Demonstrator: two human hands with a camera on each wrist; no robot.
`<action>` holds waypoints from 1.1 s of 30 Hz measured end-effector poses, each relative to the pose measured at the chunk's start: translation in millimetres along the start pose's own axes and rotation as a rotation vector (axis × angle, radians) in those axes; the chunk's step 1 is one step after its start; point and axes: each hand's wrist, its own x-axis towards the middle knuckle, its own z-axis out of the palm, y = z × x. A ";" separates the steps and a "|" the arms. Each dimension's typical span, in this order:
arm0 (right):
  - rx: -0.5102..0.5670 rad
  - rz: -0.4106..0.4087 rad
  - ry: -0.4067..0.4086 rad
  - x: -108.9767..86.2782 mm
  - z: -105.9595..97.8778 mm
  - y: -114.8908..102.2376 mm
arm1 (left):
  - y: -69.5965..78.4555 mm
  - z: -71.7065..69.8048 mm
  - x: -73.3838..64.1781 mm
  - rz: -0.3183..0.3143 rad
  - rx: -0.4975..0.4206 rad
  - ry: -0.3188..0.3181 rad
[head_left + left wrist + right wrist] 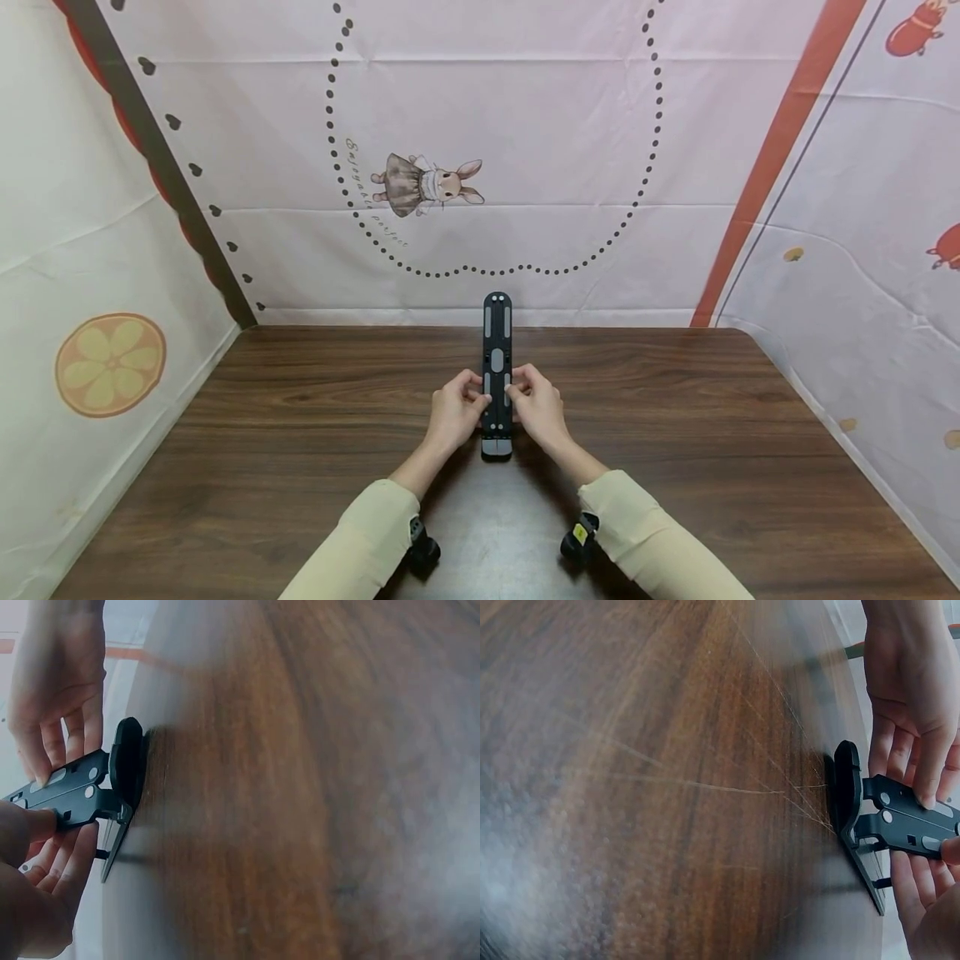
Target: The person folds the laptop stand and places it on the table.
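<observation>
A narrow black folding laptop stand (497,337) with grey pads stands in the middle, folded, its long side pointing away from me. My left hand (453,412) grips its left edge near the front, thumb on top and fingers underneath. On the opposite edge, my right hand (542,410) pinches it the same way. Both wrist views show the stand's hooked front end (127,761) close to the tabletop, with a thin leg below the top bars. Whether the far end touches the table is hidden.
Under the hands lies a brown wood-grain table (337,400). A printed cloth (540,150) with a rabbit picture hangs behind it, and more cloth covers both sides. Black wrist cameras (424,550) sit below the sleeves.
</observation>
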 end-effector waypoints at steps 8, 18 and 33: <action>-0.022 0.012 0.004 0.6 0.9 -1.9 | 1.8 0.6 -1.9 0.031 0.019 0.014; 0.045 0.039 -0.069 5.1 -3.0 -0.1 | 3.0 -1.0 -2.5 0.052 0.151 0.034; -0.007 0.042 -0.107 6.8 -7.6 -3.8 | 13.7 -9.8 -18.3 0.014 0.398 -0.021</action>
